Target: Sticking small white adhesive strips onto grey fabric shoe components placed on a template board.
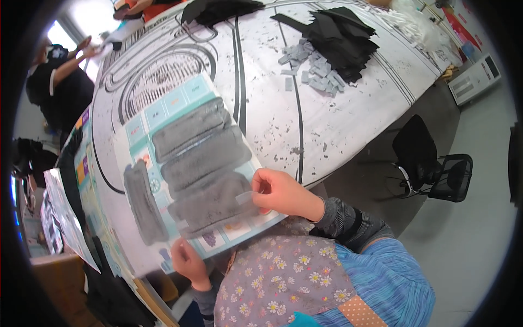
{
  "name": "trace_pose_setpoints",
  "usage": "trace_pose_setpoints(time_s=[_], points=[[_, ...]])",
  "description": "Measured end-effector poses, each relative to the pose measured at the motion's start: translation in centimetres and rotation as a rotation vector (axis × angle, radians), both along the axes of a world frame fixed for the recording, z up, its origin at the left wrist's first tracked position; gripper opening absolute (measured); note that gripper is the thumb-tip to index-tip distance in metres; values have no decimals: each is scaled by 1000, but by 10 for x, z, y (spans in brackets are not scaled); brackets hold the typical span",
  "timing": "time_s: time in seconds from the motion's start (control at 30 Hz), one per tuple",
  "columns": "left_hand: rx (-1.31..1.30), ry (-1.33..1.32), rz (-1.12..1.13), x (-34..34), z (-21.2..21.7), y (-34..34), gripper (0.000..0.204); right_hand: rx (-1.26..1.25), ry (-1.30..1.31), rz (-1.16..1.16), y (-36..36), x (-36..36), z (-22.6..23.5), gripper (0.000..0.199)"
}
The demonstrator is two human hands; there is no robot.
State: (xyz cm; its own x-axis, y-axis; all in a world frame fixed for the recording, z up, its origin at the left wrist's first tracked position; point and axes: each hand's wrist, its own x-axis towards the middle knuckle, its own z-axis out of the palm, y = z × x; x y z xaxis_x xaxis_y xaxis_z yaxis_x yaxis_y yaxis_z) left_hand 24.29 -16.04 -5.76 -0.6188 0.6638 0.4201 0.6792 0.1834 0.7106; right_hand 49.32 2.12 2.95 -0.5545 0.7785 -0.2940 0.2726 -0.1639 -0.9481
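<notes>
Holding one card [180, 109] bearing four grey strips [204, 158], both hands [280, 192] grip.

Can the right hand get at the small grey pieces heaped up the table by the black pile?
Probably not without leaning: the right hand is pinching the card, and the grey pieces lie well beyond it across bare table.

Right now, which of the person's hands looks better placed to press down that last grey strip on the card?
Probably the right hand: its fingertips already rest at the end of the lowest grey strip. The left hand grips the card at its bottom edge, steadying it.
</notes>
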Motion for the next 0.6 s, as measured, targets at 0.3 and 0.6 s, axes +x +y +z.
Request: trace_pose_setpoints(time_s=[0.3, 0.6], points=[[11, 5, -6, 7, 12, 8, 7, -240, 425, -195, -9, -12, -26, 21], [-39, -29, -6, 6, 12, 11, 8, -30, 473, -580, 38, 78, 3, 39]])
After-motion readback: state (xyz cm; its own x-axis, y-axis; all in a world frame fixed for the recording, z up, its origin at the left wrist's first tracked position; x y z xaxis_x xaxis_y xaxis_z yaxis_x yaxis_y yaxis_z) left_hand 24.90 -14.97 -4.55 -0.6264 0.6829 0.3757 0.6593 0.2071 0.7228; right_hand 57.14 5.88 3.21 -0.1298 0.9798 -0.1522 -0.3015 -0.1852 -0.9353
